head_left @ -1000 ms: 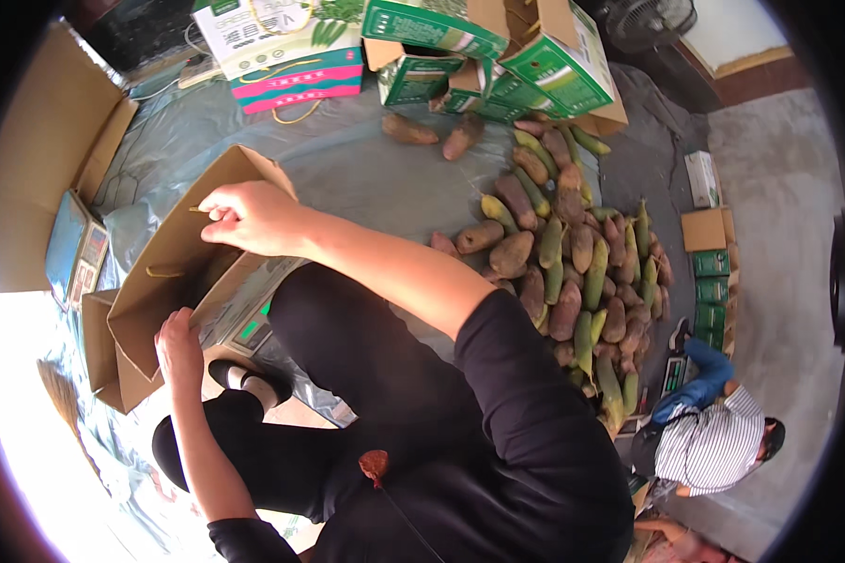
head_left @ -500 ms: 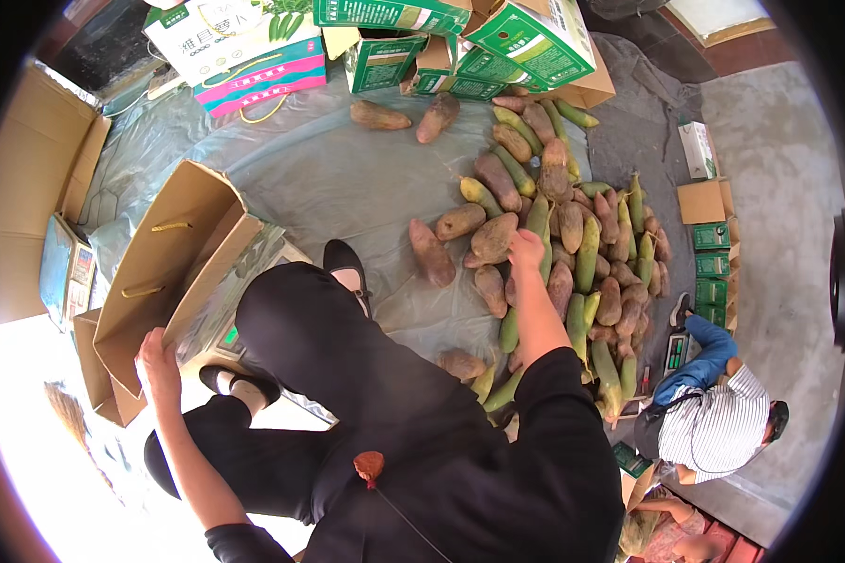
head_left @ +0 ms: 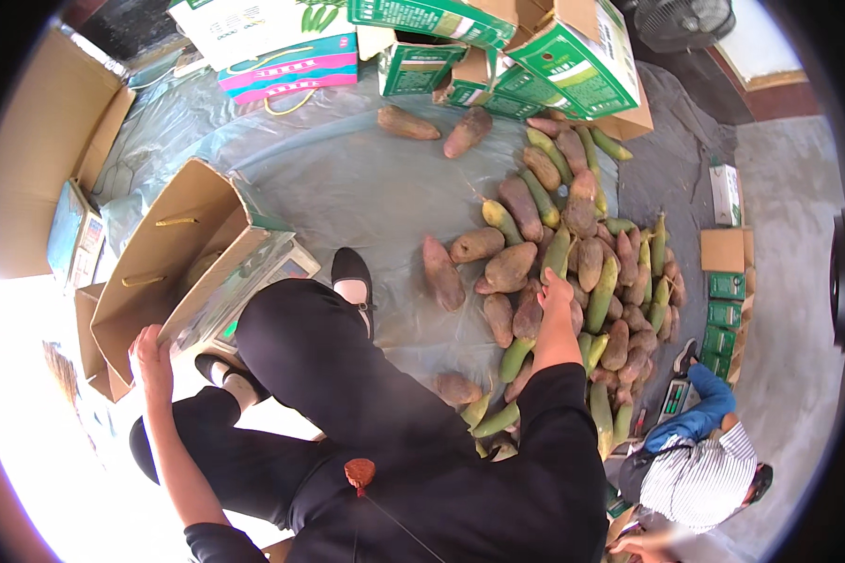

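At the left, a tall open cardboard carton with yellow cord handles stands tilted beside my knee. My left hand is closed on its near rim. My right hand reaches into a heap on the plastic sheet, fingers closed at the lower end of a green radish. Just left of that radish lies a thick brownish sweet potato. More reddish-brown sweet potatoes and long green radishes surround the hand. What lies deep inside the carton is mostly in shadow.
Green printed boxes and a pink-and-blue box stand at the back, near a fan. Along the right is a row of small green boxes. A person in a striped shirt crouches by a scale.
My right hand has left the thick sweet potato and moved nearer, onto the green radish. The left hand stays on the carton's rim. The whole view has shifted slightly.
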`<state>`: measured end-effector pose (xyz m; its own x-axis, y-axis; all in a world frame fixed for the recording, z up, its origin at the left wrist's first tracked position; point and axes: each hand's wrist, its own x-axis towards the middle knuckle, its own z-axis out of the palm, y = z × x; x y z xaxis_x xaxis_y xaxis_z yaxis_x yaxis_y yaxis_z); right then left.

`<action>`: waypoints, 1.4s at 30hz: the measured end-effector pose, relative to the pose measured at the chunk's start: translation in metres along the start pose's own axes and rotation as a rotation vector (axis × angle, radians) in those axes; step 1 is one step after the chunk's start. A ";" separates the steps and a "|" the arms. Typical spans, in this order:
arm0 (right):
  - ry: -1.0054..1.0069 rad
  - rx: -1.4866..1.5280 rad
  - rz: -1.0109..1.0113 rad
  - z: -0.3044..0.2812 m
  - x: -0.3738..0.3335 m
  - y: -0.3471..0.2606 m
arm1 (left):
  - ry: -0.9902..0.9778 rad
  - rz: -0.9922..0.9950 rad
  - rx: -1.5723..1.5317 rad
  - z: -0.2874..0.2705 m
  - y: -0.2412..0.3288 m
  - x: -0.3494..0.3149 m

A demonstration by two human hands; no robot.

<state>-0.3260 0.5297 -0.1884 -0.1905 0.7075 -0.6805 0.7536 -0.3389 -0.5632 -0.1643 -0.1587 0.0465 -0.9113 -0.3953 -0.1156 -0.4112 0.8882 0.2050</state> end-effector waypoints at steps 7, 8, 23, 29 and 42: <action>-0.003 0.020 0.046 -0.013 0.039 0.006 | 0.059 0.080 0.036 0.003 0.008 0.006; 0.013 0.003 0.053 -0.013 0.041 0.006 | 0.071 0.088 0.028 0.002 0.009 0.006; -0.509 0.384 0.079 -0.067 -0.044 0.059 | 0.072 0.088 0.019 0.000 0.007 0.004; -0.884 0.223 -0.169 -0.031 -0.163 0.032 | 0.074 0.083 0.007 0.003 -0.001 0.004; -1.714 -0.634 -0.778 0.138 -0.428 -0.111 | 0.029 0.091 0.008 0.003 -0.005 0.001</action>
<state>-0.4150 0.1790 0.1014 -0.5359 -0.7926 -0.2909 0.2267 0.1968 -0.9539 -0.1636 -0.1630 0.0429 -0.9451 -0.3194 -0.0685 -0.3266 0.9226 0.2054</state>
